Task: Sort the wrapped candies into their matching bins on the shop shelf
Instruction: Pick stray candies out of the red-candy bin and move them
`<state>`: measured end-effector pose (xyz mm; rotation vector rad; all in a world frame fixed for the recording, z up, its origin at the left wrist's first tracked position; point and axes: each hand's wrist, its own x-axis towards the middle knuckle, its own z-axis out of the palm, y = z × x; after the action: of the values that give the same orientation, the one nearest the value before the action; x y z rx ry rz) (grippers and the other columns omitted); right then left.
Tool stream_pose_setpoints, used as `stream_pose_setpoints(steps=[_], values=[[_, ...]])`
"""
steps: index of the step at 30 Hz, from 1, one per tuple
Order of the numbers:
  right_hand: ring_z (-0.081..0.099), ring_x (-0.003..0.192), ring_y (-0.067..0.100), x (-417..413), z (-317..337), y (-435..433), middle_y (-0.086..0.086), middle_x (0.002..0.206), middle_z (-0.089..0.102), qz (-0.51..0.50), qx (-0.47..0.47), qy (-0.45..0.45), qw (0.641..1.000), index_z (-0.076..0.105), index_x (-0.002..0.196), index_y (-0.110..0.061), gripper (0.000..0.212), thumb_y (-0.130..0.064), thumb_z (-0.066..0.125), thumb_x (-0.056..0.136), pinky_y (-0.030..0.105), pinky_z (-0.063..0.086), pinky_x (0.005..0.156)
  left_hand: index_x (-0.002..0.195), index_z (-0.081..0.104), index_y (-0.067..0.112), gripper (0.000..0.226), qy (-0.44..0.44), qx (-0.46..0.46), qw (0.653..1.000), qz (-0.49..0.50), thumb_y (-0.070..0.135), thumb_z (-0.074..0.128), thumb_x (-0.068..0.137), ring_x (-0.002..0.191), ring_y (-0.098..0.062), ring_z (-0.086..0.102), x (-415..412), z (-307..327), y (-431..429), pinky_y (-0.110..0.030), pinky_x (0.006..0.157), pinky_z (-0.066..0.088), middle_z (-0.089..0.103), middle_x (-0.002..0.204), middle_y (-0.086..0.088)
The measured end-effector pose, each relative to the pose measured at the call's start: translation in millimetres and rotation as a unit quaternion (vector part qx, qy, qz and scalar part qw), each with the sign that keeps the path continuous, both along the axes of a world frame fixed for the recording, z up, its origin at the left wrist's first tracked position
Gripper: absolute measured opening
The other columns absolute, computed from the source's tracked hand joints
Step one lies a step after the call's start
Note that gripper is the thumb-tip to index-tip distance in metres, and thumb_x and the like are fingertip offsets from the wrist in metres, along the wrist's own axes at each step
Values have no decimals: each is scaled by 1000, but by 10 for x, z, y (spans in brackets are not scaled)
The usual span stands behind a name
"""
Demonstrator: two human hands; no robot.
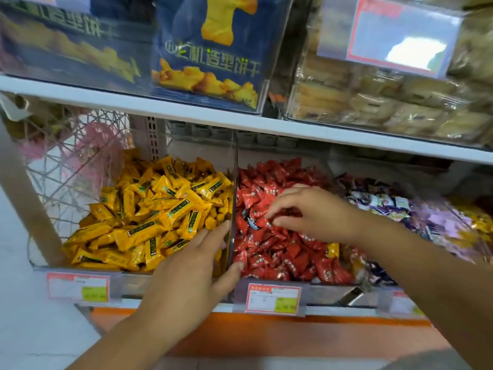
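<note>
Two hands fill my feed: left hand (192, 263) spread against the clear divider (234, 188), right hand (312, 209) pinching red candies (274, 249).

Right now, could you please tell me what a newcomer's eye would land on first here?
The bright heap of yellow candies in the left bin stands out, beside the red candies in the middle bin. The right hand reaches into the red heap, where one stray yellow candy lies near the front right.

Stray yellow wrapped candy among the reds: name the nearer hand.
Right. The right hand is just up-left of the yellow wrapped candy; the left hand is farther left, at the clear divider.
</note>
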<state>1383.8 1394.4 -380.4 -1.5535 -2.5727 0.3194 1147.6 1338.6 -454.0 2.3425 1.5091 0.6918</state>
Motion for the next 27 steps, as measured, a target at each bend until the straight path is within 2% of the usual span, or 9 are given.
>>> stream_pose_setpoints(steps=[2,5,10,13,15,18,21,24,27], values=[[55,110,11,-290,-192,63,-3,116,66,22,20,47,998,70,112,-19,21,-23,60,94,29,40,99,149,17,45,70,0,4,1000,6,66,38,85,80,-1,51,7,4,-7,-16,55,35,39,102,29],[52,116,20,-493,-438,144,6,122,62,14,-4,19,1000,67,116,-9,25,-21,56,96,30,36,101,147,23,44,68,-1,6,1000,16,63,44,85,68,0,47,15,-1,-8,-15,53,32,36,91,32],[36,134,12,-85,-291,41,-5,140,50,-35,-77,-54,995,68,112,-27,31,-46,62,89,22,27,106,146,26,44,70,-8,7,1000,3,64,42,82,74,3,50,-8,-26,8,-13,54,33,37,96,35],[32,138,10,19,-106,-62,-8,150,40,-83,-137,-72,984,69,112,-38,32,-56,56,89,24,24,110,146,27,44,71,-9,7,1000,-3,67,37,80,72,5,50,-24,-21,-5,-13,51,33,37,95,35],[48,126,12,-16,-54,-52,-7,133,57,-100,-136,-86,982,72,106,-34,30,-54,55,91,30,36,106,146,29,43,71,-13,5,1000,-6,66,37,80,68,6,48,-27,-8,-18,-13,52,32,37,92,36],[66,93,18,-207,-100,42,1,97,73,-107,-11,-36,994,74,93,-16,23,-34,59,93,38,52,87,146,25,45,70,-16,6,1000,-8,67,34,81,71,3,50,-27,-10,-19,-14,56,36,37,93,35],[63,101,19,-340,-325,171,5,112,69,-116,46,11,992,71,110,-15,21,-17,58,94,33,50,91,146,24,46,69,-17,5,1000,-8,68,32,81,77,0,53,-25,-9,-22,-15,58,40,36,96,36],[40,134,19,-307,-524,317,-2,147,45,-116,2,4,993,46,142,-27,52,-19,62,93,29,30,110,146,21,47,71,-13,-1,1000,-11,68,32,80,79,1,53,-28,0,-20,-14,56,37,35,96,36],[23,143,25,-280,-608,440,-2,155,30,-105,-35,-58,992,22,151,-34,73,-21,63,92,32,21,115,147,17,48,71,-6,-6,1000,-14,68,31,80,78,4,51,-24,13,-20,-13,54,34,34,94,38]])
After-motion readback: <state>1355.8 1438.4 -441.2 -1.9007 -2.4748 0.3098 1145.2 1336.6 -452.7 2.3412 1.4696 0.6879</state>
